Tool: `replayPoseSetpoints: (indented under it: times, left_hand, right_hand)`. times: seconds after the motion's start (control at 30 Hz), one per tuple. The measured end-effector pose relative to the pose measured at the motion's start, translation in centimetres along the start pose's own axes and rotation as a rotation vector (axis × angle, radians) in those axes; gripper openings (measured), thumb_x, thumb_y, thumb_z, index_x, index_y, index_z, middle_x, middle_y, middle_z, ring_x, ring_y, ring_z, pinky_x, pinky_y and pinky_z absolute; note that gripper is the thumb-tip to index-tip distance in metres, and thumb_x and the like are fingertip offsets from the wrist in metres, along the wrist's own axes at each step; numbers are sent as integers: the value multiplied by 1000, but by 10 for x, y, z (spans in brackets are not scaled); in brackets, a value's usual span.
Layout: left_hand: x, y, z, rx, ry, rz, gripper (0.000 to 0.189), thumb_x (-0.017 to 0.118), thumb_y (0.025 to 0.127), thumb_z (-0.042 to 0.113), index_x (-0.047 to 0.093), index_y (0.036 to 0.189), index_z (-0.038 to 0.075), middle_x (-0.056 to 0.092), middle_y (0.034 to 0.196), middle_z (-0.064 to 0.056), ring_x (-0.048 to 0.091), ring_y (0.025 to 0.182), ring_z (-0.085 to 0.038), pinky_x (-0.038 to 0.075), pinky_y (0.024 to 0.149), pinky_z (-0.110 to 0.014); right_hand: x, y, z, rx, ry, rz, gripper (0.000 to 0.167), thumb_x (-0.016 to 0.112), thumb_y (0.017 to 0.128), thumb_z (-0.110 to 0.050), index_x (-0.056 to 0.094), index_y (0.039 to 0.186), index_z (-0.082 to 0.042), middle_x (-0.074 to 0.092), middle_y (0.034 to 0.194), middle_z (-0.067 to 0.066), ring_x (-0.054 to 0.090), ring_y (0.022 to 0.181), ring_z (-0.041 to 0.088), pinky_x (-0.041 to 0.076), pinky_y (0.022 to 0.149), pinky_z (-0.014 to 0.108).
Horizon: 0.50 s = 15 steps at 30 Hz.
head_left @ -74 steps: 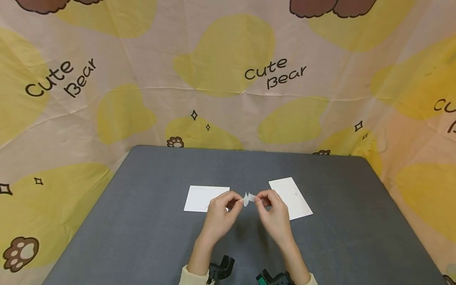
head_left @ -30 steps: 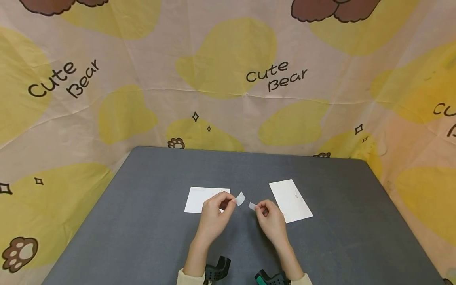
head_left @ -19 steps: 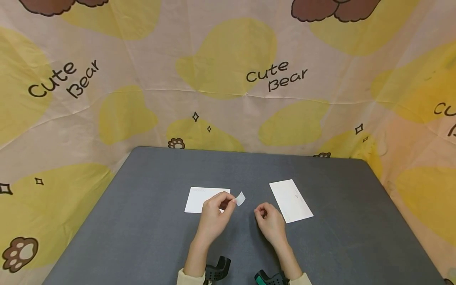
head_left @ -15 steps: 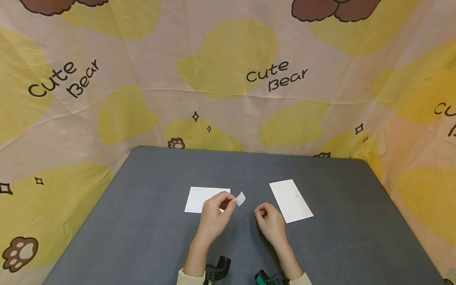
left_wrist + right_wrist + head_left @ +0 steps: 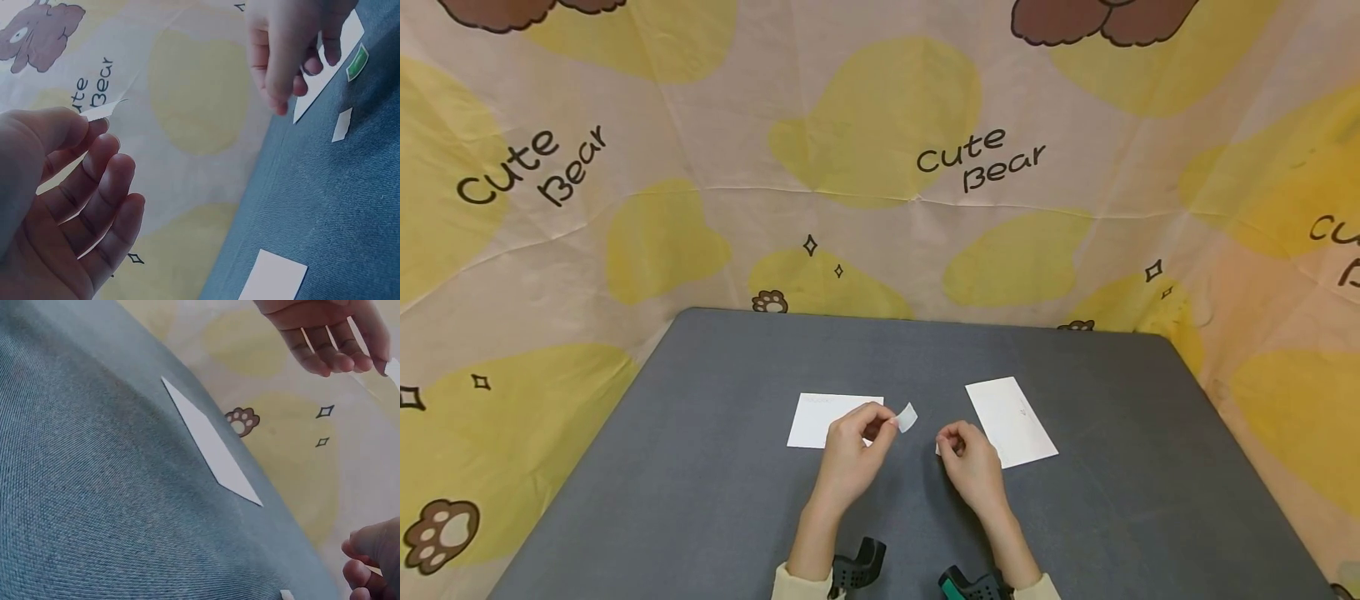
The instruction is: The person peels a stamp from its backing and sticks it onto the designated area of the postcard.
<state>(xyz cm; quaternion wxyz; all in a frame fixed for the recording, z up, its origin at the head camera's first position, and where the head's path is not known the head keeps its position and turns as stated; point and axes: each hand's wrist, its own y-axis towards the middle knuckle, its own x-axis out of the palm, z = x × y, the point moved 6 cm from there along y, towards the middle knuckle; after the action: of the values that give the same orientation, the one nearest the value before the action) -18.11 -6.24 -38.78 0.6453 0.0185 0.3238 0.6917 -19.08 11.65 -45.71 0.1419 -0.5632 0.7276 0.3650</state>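
My left hand [image 5: 857, 450] pinches a small curved white paper slip [image 5: 907, 417] between thumb and forefinger, raised over the table. The left wrist view shows its jagged edge, with the other fingers spread below. My right hand [image 5: 972, 467] hangs a little to the right, its fingers loosely curled with nothing between them. Beneath it on the table lie a second white slip [image 5: 342, 125] and a small green piece with a pale border [image 5: 357, 62]. The right hand mostly hides these two in the head view.
One white card [image 5: 820, 421] lies partly behind the left hand, another white card [image 5: 1017, 423] slants beside the right hand. Both rest on the grey table [image 5: 737, 358]. A patterned cloth [image 5: 865, 125] hangs behind it, and dark wrist devices [image 5: 859, 567] sit at the wrists.
The two hands have moved slightly apart and the right has let its white slip drop onto the table. The left still holds its own slip, almost unmoved over the last second.
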Motion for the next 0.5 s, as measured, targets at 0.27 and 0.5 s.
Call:
replayPoseSetpoints:
  times: [0.27, 0.5]
  left_hand:
    - [1, -1, 1, 6, 9, 4, 16, 63, 80, 1, 64, 74, 15, 58, 66, 11, 52, 57, 1, 49, 55, -27]
    - [2, -2, 1, 5, 1, -7, 16, 63, 80, 1, 64, 74, 16, 58, 67, 11, 52, 57, 1, 47, 56, -21]
  right_hand:
    - [-10, 1, -15, -79, 43, 48, 9, 70, 75, -2, 66, 78, -9, 51, 66, -6, 40, 56, 1, 34, 50, 19]
    - [-18, 2, -27, -81, 84, 37, 13, 70, 77, -2, 67, 85, -12, 49, 69, -8, 40, 57, 2, 35, 51, 19]
